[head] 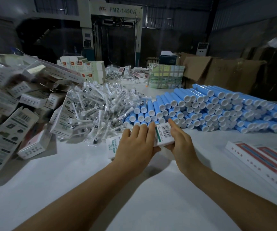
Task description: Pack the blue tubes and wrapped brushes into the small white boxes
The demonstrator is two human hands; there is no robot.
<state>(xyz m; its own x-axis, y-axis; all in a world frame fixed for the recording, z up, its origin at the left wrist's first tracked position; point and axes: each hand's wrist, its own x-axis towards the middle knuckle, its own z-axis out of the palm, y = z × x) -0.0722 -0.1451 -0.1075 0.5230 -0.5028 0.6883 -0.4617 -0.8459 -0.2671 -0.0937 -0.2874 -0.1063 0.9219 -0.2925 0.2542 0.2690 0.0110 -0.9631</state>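
You have one small white box [163, 135] between your hands, lifted just off the tabletop [101, 189] near its middle, barcode side up. Your left hand [137, 144] lies over its left part, fingers straight and reaching toward the blue tubes [217, 110]; your right hand [181, 139] cups the other side, fingers only loosely bent, so the box is steadied more than clenched. That probably leaves it free to turn and open for loading.

The tubes are stacked caps toward you along the right far side, just beyond your fingertips, so one pulls out easily. The wrapped brushes [97, 107] lie heaped to their left, equally near. Empty boxes [17, 114] are piled along the left edge, and flat red-printed boxes [259, 157] sit at the right edge.
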